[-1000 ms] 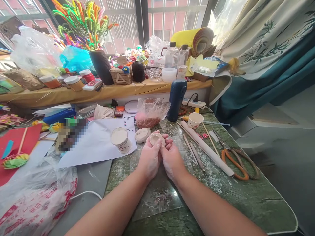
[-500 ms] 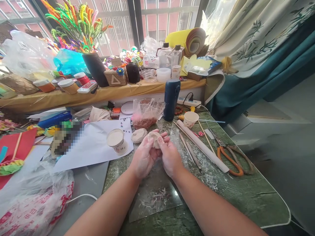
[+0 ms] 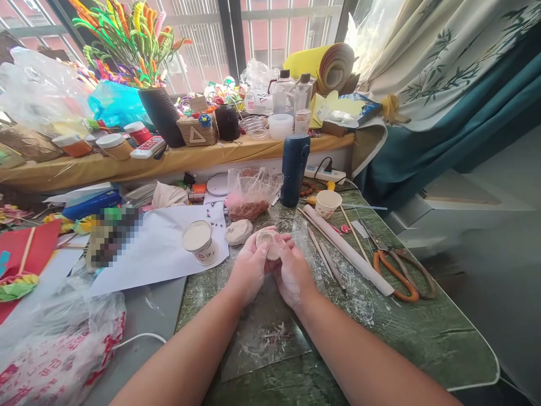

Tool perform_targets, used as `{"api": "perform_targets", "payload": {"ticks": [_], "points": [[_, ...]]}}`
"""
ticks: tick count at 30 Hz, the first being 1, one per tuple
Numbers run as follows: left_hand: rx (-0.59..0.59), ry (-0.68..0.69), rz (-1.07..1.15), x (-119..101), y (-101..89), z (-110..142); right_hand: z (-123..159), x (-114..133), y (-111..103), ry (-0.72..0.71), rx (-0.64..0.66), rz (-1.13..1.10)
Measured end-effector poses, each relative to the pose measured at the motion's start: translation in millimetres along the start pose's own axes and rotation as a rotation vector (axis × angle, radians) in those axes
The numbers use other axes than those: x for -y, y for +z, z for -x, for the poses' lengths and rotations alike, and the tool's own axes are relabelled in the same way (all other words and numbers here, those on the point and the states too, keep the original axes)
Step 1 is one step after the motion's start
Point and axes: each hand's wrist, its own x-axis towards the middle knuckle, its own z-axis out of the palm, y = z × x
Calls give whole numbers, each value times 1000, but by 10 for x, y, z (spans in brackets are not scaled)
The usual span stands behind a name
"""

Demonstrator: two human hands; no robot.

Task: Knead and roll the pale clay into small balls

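Observation:
A small rounded piece of pale clay (image 3: 270,243) is held between my two hands above the table. My left hand (image 3: 249,269) is closed round its left side, the thumb pressing on the top. From the right, my right hand (image 3: 296,273) grips it too, with its thumb on the upper face and fingers underneath. Whitish residue coats the fingers. Just beyond my left hand lies a larger lump of clay (image 3: 239,232). A paper cup of pale powder (image 3: 198,239) stands to the left on white paper (image 3: 156,248).
Right of my hands lie thin sticks (image 3: 325,256), a long pale roller (image 3: 346,248) and orange-handled scissors (image 3: 397,273). A second paper cup (image 3: 328,203), a dark blue bottle (image 3: 295,172) and a bag of reddish material (image 3: 249,197) stand behind. A transparent sheet (image 3: 266,344) lies below my wrists.
Both hands have turned the clay slightly, and the thumbs have moved closer together on it. The fingers are curled more tightly around it. The view has shifted a little.

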Motion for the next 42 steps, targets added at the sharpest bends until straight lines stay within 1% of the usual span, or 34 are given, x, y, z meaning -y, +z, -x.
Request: {"api": "perform_targets", "payload": {"ticks": [5,7,9,11,12,13,14,15,16,17,18,19,20,22,24,27,30,33,36,38,40,42], "points": [[-27,32,-75,100,-17,3,-77,-74,-37,8,-107,12],[-9,33,-61,111,-35,3,-82,-101,-27,6,-84,40],[29,19,-2,80,-49,3,-46,-77,-10,-52,-31,138],[29,18,83,10,-59,-2,12,44,-22,-161,-8,244],[10,20,127,-33,-65,-7,34,151,-50,-236,-17,298],[-17,20,167,-75,-73,-13,40,290,-96,-330,-43,374],[-41,17,201,-112,-82,-22,22,458,-159,-386,-61,428],[-59,8,228,-141,-95,-32,-25,648,-233,-574,-126,662],[-72,-4,251,-160,-108,-43,-104,848,-314,-708,-182,932],[-84,-14,270,-168,-122,-56,-211,1043,-393,-738,-213,1220],[-93,-24,290,-166,-137,-68,-338,1219,-466,-680,-231,1507],[-102,-39,307,-156,-150,-82,-474,1365,-530,-550,-198,1784],[-110,-52,320,-141,-163,-95,-605,1474,-582,-476,-159,1874],[-128,-80,332,-107,-186,-122,-822,1576,-660,-382,-92,1985],[-140,-115,343,-83,-208,-147,-957,1562,-717,-319,-19,2056],[-143,-150,367,-70,-238,-174,-1058,1478,-794,-259,66,2150],[-139,-163,375,-70,-256,-190,-1127,1442,-847,-237,120,2208],[-138,-177,371,-69,-263,-202,-1176,1443,-856,-241,143,2231],[-132,-181,366,-63,-267,-212,-1162,1456,-832,-283,124,2228],[-128,-181,363,-60,-268,-216,-1111,1484,-805,-337,91,2215],[-128,-186,361,-60,-266,-216,-1031,1521,-764,-423,38,2193],[-129,-194,360,-63,-260,-213,-919,1519,-697,-544,-24,2152]]}}
